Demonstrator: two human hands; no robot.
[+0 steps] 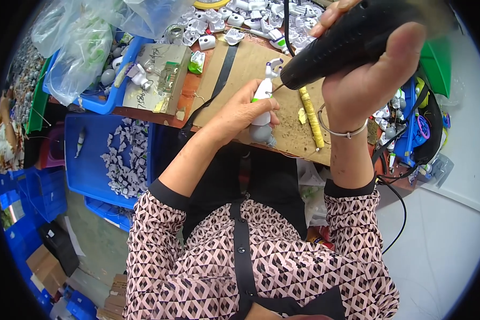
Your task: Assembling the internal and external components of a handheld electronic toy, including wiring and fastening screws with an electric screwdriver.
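My left hand (239, 114) is closed around a white toy arm (264, 90) with a green band, a grey end and a small purple-tipped hand at its top. My right hand (365, 82) grips a black electric screwdriver (341, 45), tilted down to the left. Its thin bit reaches the side of the toy arm; whether it sits in a screw hole is too small to tell. Both hands are over a sheet of cardboard (218, 66) on the bench. Just right of the toy arm lies a stick wrapped in yellow tape (311, 122).
Loose white toy parts (250, 18) are heaped at the back. At the left, a blue bin (104, 104) holds plastic bags and parts, above a blue tray (90, 170) with small white pieces. A black cable (405, 213) hangs at the right, near another blue bin (409, 146).
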